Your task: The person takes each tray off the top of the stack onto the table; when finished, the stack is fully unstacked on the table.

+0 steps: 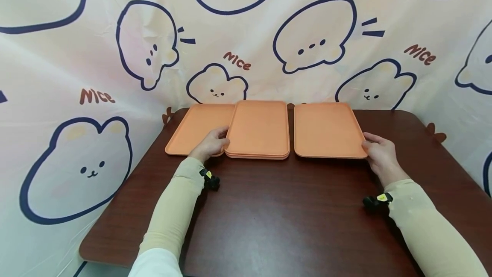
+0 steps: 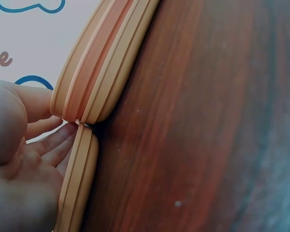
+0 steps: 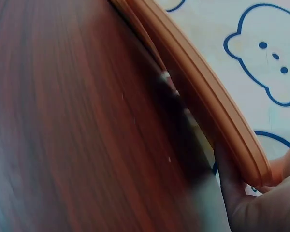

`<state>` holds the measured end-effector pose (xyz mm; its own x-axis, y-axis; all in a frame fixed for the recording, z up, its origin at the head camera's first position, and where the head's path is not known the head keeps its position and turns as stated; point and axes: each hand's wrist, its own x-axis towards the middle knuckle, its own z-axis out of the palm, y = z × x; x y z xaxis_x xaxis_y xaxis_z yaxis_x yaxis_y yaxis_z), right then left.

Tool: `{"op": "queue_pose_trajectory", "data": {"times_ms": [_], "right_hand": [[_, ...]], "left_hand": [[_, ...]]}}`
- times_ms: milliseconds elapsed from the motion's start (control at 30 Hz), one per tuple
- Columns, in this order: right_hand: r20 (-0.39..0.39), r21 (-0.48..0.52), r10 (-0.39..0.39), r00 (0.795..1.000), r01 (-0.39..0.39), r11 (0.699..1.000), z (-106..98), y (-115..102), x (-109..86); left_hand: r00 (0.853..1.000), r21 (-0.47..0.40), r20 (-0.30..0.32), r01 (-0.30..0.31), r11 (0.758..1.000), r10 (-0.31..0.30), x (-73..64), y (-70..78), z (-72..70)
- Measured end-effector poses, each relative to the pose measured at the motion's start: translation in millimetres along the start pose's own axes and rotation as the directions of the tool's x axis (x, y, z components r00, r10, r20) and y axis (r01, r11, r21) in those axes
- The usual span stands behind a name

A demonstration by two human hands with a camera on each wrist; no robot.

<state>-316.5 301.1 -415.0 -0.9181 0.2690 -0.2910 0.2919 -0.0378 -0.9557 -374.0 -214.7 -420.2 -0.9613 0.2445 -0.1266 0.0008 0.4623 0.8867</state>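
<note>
In the head view, a stack of several orange trays (image 1: 259,128) stands at the back middle of the table. My left hand (image 1: 212,142) is at its left edge, with the thumb and fingertips against the tray rims. In the left wrist view, the hand (image 2: 24,140) reaches over the end of the left tray (image 2: 76,179) to the stack's rounded corner (image 2: 82,92). To the right, my right hand (image 1: 382,155) pinches the right edge of another orange tray (image 1: 327,129). The right wrist view has this tray's edge (image 3: 217,106) tilted above the tabletop, with the hand (image 3: 266,205) around its near corner.
A dark brown wooden table (image 1: 284,217) bears all the trays. The left orange tray (image 1: 201,119) lies flat, partly overlapped by the stack. Behind the table hangs a pale cloth (image 1: 261,46) printed with cartoon outlines. A small black camera (image 1: 210,181) sits on each wrist.
</note>
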Motion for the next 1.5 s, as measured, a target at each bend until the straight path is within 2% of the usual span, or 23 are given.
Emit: {"op": "queue_pose_trajectory", "data": {"times_ms": [167, 333, 500, 667, 900, 1100, 1367, 1500], "right_hand": [[-0.022, -0.063, -0.001, 1.0, -0.001, 0.998, -3.0, 2.9, 4.6], [-0.019, -0.1, 0.006, 1.0, -0.008, 0.995, -2.6, 4.4, 7.0], [0.011, -0.159, -0.02, 1.0, 0.022, 0.987, -0.4, 5.6, 8.9], [0.027, -0.204, -0.057, 0.998, 0.062, 0.977, 11.2, 4.7, 9.8], [0.018, -0.368, -0.089, 0.996, 0.09, 0.926, 20.0, -0.3, 8.9], [0.05, -0.469, -0.051, 0.997, 0.069, 0.88, 17.5, -10.0, 10.8], [0.074, -0.485, -0.01, 0.997, 0.045, 0.874, 14.5, -12.2, 15.0], [0.033, -0.465, -0.083, 0.996, 0.089, 0.881, 19.0, -12.6, 10.7]], "left_hand": [[1.0, 0.007, -0.014, -0.013, 1.0, 0.013, 0.4, 0.8, 0.0], [0.999, 0.013, -0.037, 0.02, 1.0, -0.02, 0.4, 1.2, -1.3], [0.999, 0.018, -0.037, 0.034, 0.999, -0.034, 1.7, 1.3, -2.1], [0.999, 0.022, -0.033, 0.036, 0.999, -0.035, 1.1, 1.9, -2.9], [0.999, 0.041, -0.034, 0.035, 0.999, -0.034, -0.2, -0.6, -2.5], [0.999, 0.038, -0.042, 0.021, 0.999, -0.02, 1.0, -1.6, -2.4], [0.999, 0.015, -0.029, 0.036, 0.999, -0.036, -0.2, -2.5, -3.4], [0.999, 0.001, -0.021, 0.029, 1.0, -0.029, -1.5, -2.3, -3.5]]}}
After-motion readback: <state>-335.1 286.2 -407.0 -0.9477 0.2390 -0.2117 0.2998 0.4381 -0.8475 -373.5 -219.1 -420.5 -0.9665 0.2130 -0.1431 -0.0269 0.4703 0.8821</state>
